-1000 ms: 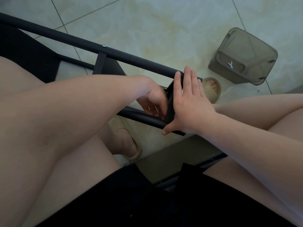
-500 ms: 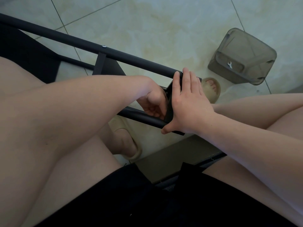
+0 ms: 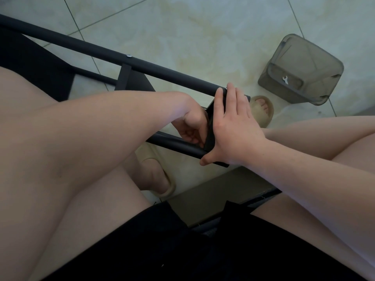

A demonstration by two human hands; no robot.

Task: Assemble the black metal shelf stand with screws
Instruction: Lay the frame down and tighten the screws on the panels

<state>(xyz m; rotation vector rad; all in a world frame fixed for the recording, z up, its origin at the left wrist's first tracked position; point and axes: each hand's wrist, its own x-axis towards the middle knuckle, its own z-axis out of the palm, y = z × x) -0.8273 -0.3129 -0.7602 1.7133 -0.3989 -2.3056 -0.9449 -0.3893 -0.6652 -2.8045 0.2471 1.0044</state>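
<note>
The black metal stand lies across the floor in front of my knees, with an upper tube [image 3: 162,72] and a lower tube [image 3: 176,145] running to the right. A black end piece [image 3: 211,126] joins them. My right hand [image 3: 237,130] lies flat on the outer side of this piece, fingers straight, thumb hooked under the lower tube. My left hand [image 3: 192,126] sits between the tubes with curled fingers, fingertips at the piece's inner face; whatever they pinch is hidden. One silver screw [image 3: 128,56] shows in the upper tube.
A grey plastic tub [image 3: 300,69] lies tipped on the tiled floor at the right, with a small wrench [image 3: 285,80] inside it. Beige sandals [image 3: 261,110] [image 3: 158,179] are on my feet under the frame. A dark flat panel [image 3: 213,195] lies between my legs.
My right hand has shifted slightly left against the end piece. The left hand stays curled in the same spot.
</note>
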